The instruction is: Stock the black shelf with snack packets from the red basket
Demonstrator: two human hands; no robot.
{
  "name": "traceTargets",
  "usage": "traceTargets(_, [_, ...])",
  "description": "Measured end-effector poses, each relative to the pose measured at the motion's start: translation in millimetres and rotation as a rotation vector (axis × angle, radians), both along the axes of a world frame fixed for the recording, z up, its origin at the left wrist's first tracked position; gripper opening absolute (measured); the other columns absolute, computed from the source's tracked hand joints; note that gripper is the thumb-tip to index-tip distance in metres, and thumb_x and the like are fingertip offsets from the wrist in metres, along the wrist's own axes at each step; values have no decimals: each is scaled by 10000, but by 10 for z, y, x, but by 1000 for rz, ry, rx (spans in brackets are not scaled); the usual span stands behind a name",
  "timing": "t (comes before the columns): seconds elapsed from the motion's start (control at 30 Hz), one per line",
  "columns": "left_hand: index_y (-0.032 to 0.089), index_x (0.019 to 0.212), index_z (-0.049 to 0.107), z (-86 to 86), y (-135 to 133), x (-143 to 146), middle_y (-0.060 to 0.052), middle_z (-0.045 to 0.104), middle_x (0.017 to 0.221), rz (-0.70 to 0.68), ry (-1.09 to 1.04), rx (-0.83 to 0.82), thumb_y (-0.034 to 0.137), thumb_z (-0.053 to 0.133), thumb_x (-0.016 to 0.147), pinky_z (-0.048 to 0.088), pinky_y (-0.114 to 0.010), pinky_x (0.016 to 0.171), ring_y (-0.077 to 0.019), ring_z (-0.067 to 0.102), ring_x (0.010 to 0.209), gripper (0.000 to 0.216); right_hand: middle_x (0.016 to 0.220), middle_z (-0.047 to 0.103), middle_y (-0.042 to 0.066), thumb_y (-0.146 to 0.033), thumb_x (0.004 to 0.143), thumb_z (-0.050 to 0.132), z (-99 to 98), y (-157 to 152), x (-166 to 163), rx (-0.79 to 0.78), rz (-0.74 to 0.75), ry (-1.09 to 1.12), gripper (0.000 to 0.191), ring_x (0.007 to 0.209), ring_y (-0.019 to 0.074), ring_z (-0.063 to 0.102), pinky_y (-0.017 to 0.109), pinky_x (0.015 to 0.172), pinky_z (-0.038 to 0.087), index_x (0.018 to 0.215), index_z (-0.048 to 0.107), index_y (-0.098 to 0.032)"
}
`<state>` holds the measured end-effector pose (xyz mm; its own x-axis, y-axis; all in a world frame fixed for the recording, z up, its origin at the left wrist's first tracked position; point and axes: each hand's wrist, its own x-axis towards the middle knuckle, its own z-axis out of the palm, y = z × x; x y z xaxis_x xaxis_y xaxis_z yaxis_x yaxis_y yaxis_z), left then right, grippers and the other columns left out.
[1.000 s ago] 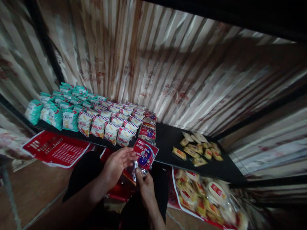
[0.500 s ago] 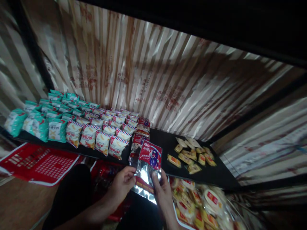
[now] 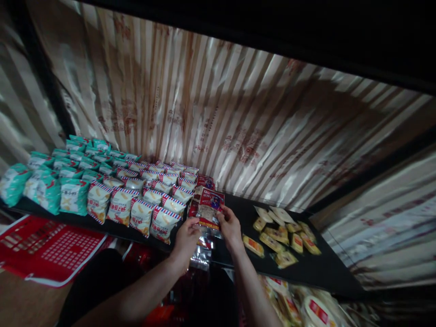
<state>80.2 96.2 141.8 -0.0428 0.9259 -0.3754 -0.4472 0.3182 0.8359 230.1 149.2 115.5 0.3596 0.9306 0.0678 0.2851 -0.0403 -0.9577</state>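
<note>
A red and blue snack packet (image 3: 210, 207) with a clear window is held over the front of the black shelf (image 3: 238, 204). My left hand (image 3: 187, 236) grips its lower left edge and my right hand (image 3: 229, 225) grips its right side. Behind it runs a short row of the same red packets (image 3: 205, 182). To its left stand rows of white packets with red and blue striped tops (image 3: 153, 195). A silver packet (image 3: 201, 254) hangs below my hands, partly hidden.
Teal packets (image 3: 51, 177) fill the shelf's left end. Small yellow and orange wrapped snacks (image 3: 282, 231) lie loose on its right part. A striped foil sheet (image 3: 221, 113) backs the shelf. A red bag (image 3: 44, 250) lies lower left; a bag of wrapped snacks (image 3: 306, 309) sits lower right.
Both hands have risen from below the shelf edge and carried the red packet forward onto the shelf, against the row of red packets. The view has shifted slightly.
</note>
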Motion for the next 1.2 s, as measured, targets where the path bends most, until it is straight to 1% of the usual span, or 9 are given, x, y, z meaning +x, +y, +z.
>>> traceTargets(0.17, [138, 851, 627, -92, 210, 106, -17, 662, 772, 127, -88, -64, 66, 663, 658, 457, -214, 708, -126, 619, 747, 209, 897, 712, 51, -376, 731, 534, -45, 338, 37, -45, 9, -181, 436, 777, 193, 648, 299, 720, 493, 1102, 628, -167])
traceTargets(0.37, [150, 855, 611, -144, 377, 157, -1, 673, 759, 156, -221, -93, 63, 669, 650, 471, -231, 719, -126, 633, 734, 230, 890, 706, 48, -319, 746, 513, -13, 575, 35, -99, 20, -356, 392, 804, 192, 650, 296, 752, 485, 1084, 643, -169])
traceTargets(0.5, [154, 858, 604, -221, 443, 149, 0, 672, 745, 155, -251, -112, 53, 656, 651, 473, -234, 703, -125, 635, 706, 236, 979, 692, 51, -292, 776, 501, -13, 638, 22, -139, 70, -501, 371, 884, 192, 645, 289, 792, 473, 1109, 631, -192])
traceTargets(0.67, [151, 852, 607, -314, 470, 139, -3, 676, 734, 140, -270, -119, 54, 666, 645, 473, -232, 707, -119, 629, 683, 236, 1102, 640, 100, -325, 824, 465, 59, 578, -43, -218, 93, -756, 378, 982, 225, 608, 309, 818, 452, 1141, 622, -194])
traceTargets(0.8, [152, 837, 609, -342, 476, 154, -7, 680, 737, 164, -251, -149, 39, 656, 660, 477, -242, 765, -126, 639, 724, 214, 1208, 588, 109, -307, 828, 470, 147, 567, -141, -179, 79, -910, 360, 1123, 261, 516, 348, 941, 389, 1118, 644, -184])
traceTargets(0.87, [150, 843, 615, -355, 488, 166, -11, 681, 757, 185, -245, -164, 22, 651, 660, 474, -252, 808, -135, 645, 764, 227, 1264, 554, 122, -272, 824, 479, 170, 618, -202, -110, 109, -983, 360, 1210, 267, 438, 354, 1004, 332, 1126, 640, -160])
traceTargets(0.97, [151, 840, 627, -386, 513, 185, -7, 670, 755, 212, -226, -170, 5, 638, 661, 470, -254, 828, -138, 644, 779, 231, 1326, 510, 127, -237, 840, 460, 172, 754, -300, -47, 190, -1035, 346, 1282, 262, 354, 372, 1032, 294, 1123, 637, -147])
traceTargets(1.1, [145, 880, 630, -417, 522, 189, -16, 671, 777, 188, -188, -183, 15, 623, 676, 473, -252, 809, -138, 642, 773, 242, 1357, 496, 89, -216, 874, 404, 134, 957, -401, -88, 283, -1044, 373, 1338, 274, 271, 406, 1036, 280, 1190, 596, -167])
traceTargets(1.2, [132, 940, 623, -392, 495, 176, -41, 686, 839, 153, -170, -146, 44, 618, 681, 474, -249, 815, -146, 649, 809, 274, 1405, 449, 77, -268, 900, 382, 99, 1052, -433, -141, 315, -1056, 406, 1362, 303, 214, 455, 1042, 255, 1269, 533, -191])
